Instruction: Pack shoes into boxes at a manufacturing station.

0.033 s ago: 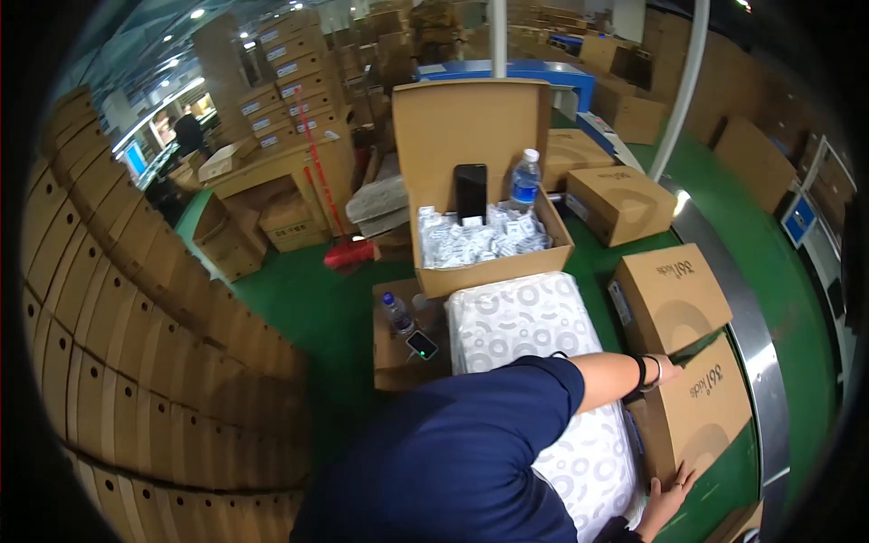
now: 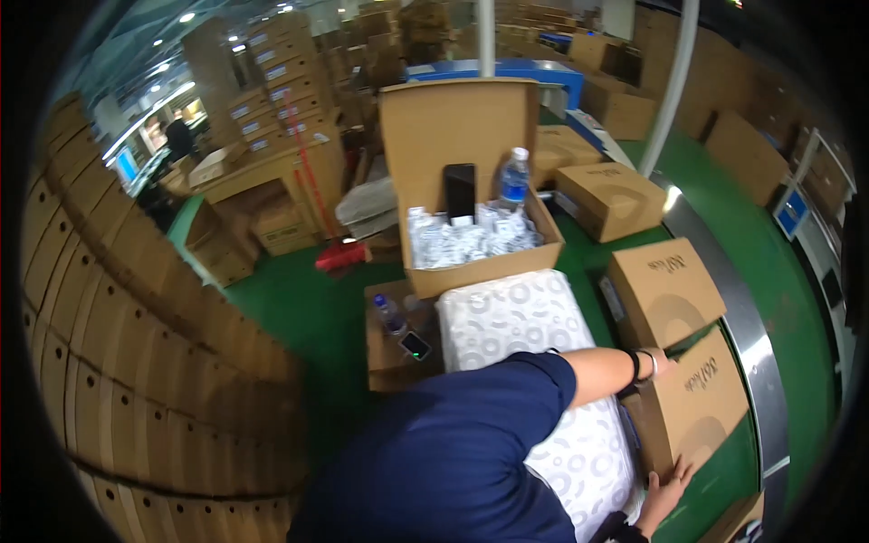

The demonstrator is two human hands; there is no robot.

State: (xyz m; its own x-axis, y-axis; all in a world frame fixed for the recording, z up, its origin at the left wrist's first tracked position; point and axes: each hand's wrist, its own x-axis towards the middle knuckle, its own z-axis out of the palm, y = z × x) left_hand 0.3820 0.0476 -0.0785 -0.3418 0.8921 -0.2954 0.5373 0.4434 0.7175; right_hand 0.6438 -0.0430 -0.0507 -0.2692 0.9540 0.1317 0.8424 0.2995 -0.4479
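Note:
A brown cardboard shoe box (image 2: 701,398) lies between my two hands at the right, on a green surface beside a metal rail. My left hand (image 2: 662,363), with a black band at the wrist, grips its far end. At the near end my right hand (image 2: 666,494) has its fingers bent over the edge. My left arm reaches across a stack of white sheets (image 2: 511,312) patterned with grey rings. A second shoe box (image 2: 668,290) sits just beyond the held one, close to my left hand.
Beyond the stack stands an open carton (image 2: 489,269) of small white packets, with a phone (image 2: 460,192) and a water bottle (image 2: 514,179). Another bottle (image 2: 389,315) and a small device (image 2: 415,346) rest at left. Stacked boxes (image 2: 136,362) line the left side. A metal rail (image 2: 756,348) curves at right.
The whole view shifts slightly, so the surroundings appear a little farther left. Both hands stay on the same shoe box.

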